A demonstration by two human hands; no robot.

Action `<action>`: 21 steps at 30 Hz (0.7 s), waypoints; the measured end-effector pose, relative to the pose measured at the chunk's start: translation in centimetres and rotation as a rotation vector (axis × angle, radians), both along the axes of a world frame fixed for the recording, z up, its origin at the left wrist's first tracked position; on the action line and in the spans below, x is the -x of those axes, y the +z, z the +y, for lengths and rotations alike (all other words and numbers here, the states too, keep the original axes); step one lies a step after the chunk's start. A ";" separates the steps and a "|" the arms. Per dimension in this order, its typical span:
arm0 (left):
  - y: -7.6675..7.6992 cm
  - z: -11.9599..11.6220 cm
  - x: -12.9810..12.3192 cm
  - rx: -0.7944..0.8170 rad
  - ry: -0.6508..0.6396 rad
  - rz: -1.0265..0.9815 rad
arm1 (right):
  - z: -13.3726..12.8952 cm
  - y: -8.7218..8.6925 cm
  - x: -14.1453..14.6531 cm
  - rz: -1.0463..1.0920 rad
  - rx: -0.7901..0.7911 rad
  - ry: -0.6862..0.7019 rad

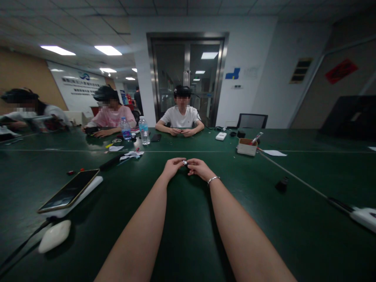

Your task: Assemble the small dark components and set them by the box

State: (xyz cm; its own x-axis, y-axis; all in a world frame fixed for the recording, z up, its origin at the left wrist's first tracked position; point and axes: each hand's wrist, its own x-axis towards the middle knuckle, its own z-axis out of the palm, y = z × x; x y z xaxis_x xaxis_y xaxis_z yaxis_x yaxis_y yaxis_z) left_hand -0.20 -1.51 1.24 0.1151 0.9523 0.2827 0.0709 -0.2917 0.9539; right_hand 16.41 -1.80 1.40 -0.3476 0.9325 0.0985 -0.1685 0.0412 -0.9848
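Both arms reach forward over the dark green table (188, 227). Between my hands is a small black-and-silver object (185, 163), too small to name. My left hand (172, 167) pinches it from the left with thumb and fingertips. From the other side, my right hand (200, 169) grips it too, its lower fingers curled in. A silver bracelet (213, 180) circles my right wrist. The fingers hide part of the small object.
At left, a phone (70, 190) rests on a white object near a pale rounded stone-like item (55, 236). Water bottles (144, 131) stand farther back. At right are a cardboard box (246, 147), a black item (282, 184) and a cable (293, 171). People sit opposite.
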 end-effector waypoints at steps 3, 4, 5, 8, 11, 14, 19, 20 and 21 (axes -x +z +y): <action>-0.6 0.6 0.0 -0.004 0.023 0.010 | 0.2 -0.2 0.1 -0.024 -0.018 -0.008; -0.8 0.8 0.0 -0.008 0.037 0.022 | 0.3 -0.3 0.2 -0.037 -0.027 -0.012; -0.9 0.9 0.0 -0.013 0.054 0.041 | 0.4 -0.4 0.2 -0.052 -0.038 -0.017; -1.2 1.2 0.0 -0.030 0.123 0.124 | 0.6 -0.5 0.4 -0.101 -0.069 -0.029; -1.2 1.1 -0.1 -0.027 0.192 0.208 | 0.8 -0.6 0.5 -0.134 -0.096 -0.036; -1.2 0.9 -0.3 -0.049 0.250 0.279 | 0.8 -0.6 0.6 -0.146 -0.108 -0.046; -1.1 0.7 -0.6 -0.024 0.231 0.231 | 0.6 -0.4 0.6 -0.131 -0.081 -0.054; -0.9 0.6 -0.7 -0.006 0.205 0.173 | 0.6 -0.4 0.6 -0.118 -0.072 -0.052; -0.8 0.5 -0.6 0.007 0.171 0.112 | 0.6 -0.4 0.6 -0.103 -0.063 -0.051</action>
State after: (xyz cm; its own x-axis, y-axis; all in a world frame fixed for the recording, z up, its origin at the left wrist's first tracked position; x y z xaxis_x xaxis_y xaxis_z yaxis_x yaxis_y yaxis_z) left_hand 0.44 -0.98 0.48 -0.0181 0.9626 0.2704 0.2251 -0.2596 0.9391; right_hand 15.83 -1.19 1.00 -0.3108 0.9424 0.1240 -0.0626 0.1099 -0.9920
